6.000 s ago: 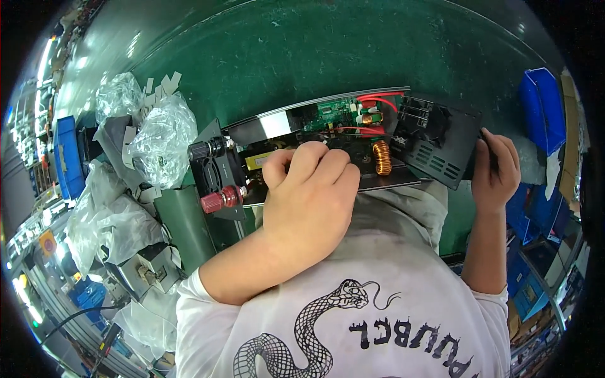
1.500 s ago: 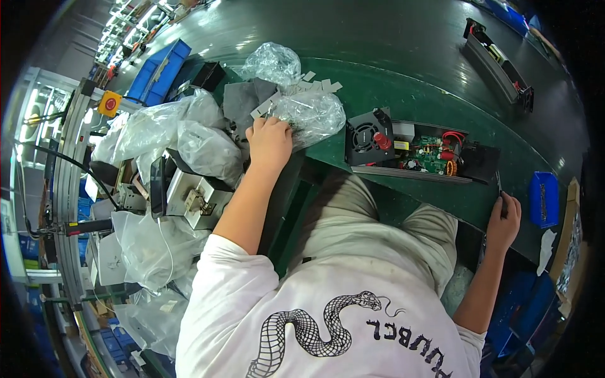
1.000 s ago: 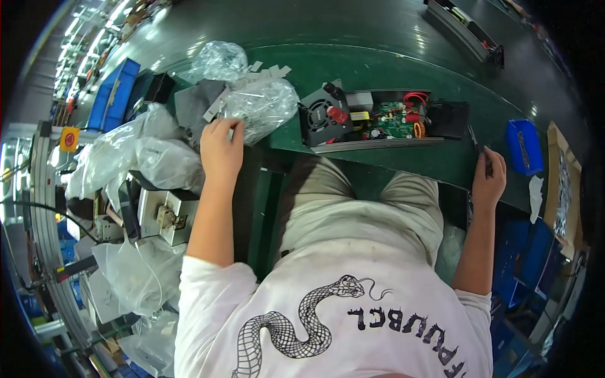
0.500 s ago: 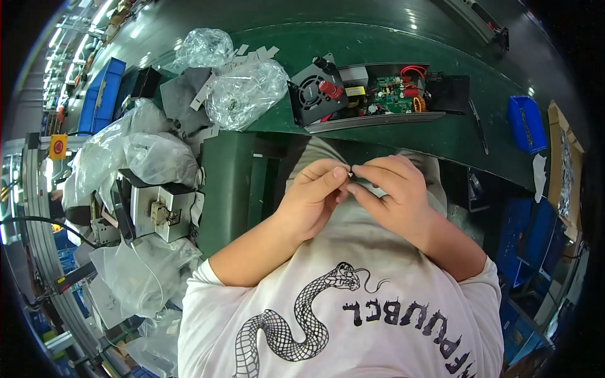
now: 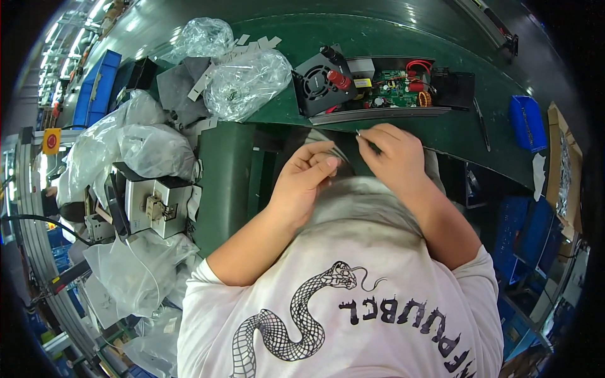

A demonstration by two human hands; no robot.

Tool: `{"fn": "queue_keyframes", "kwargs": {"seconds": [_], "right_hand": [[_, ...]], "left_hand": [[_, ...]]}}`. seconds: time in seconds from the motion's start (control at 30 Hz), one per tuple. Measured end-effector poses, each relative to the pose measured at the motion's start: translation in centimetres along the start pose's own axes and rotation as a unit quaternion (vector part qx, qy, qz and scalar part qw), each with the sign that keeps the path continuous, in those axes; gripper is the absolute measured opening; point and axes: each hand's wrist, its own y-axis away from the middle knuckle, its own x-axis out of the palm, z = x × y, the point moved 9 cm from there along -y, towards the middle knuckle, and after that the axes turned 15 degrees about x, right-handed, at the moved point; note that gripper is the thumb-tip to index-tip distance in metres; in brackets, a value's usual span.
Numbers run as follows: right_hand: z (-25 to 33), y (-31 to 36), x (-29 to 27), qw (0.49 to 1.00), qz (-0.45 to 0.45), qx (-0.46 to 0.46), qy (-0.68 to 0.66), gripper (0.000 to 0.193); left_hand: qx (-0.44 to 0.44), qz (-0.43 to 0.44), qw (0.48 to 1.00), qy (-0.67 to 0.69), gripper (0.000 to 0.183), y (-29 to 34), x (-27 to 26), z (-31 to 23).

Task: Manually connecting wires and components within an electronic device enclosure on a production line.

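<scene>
My right hand (image 5: pixel 397 157) pinches a tiny shiny metal piece (image 5: pixel 358 132) between thumb and forefinger, just off the bench's near edge; its exact kind is too small to make out. Lower and to the left, my left hand (image 5: pixel 301 183) is closed, with its fingers curled and the thumb pressed against them; whatever it may hold is hidden. Beyond both hands lies an opened electronic device (image 5: pixel 403 88) with a green circuit board, a copper coil and red wires in a dark metal case. At its left end a black fan panel (image 5: pixel 310 93) leans out, carrying a red terminal (image 5: pixel 339 79) and a black one.
Clear plastic bags (image 5: pixel 249 85) and grey sheets lie on the green bench (image 5: pixel 378 31) at the left. A pen-like tool (image 5: pixel 481 126) and a blue bin (image 5: pixel 527 123) are on the right. Bagged units and a white metal box (image 5: pixel 161 205) crowd my left side.
My hands, together before, have come apart. The right one has moved up toward the bench with the tiny piece, while the left one stays lower with its fingers curled.
</scene>
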Motion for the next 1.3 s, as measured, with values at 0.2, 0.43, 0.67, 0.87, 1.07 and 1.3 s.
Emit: {"fn": "queue_keyframes", "kwargs": {"seconds": [0.2,0.43,0.67,0.87,1.07,1.3], "right_hand": [[-1.2,-0.5,1.1,0.990,-0.074,-0.050,0.107,0.009],[-0.7,-0.6,1.0,0.990,-0.077,-0.075,0.091,0.010],[-1.3,-0.7,1.2,0.991,-0.080,-0.049,0.091,0.010],[-1.8,-1.3,1.2,0.993,-0.080,0.005,0.085,0.009],[-2.1,-1.6,1.0,0.980,-0.028,0.070,0.184,0.015],[1.4,-3.7,-1.3,0.965,-0.043,-0.069,0.248,0.025]], "left_hand": [[-0.017,-0.002,1.000,-0.010,0.030,0.2,-2.0,1.1],[-0.033,-0.021,0.999,-0.015,0.029,0.3,-3.3,1.6],[-0.036,-0.026,0.999,-0.026,0.029,0.0,-3.8,1.9],[-0.042,-0.022,0.999,-0.026,0.027,0.0,-3.6,2.1],[-0.044,-0.033,0.998,-0.020,0.022,0.0,-4.0,2.0],[-0.011,0.007,0.999,-0.049,0.019,-0.5,-4.3,0.9]]}}
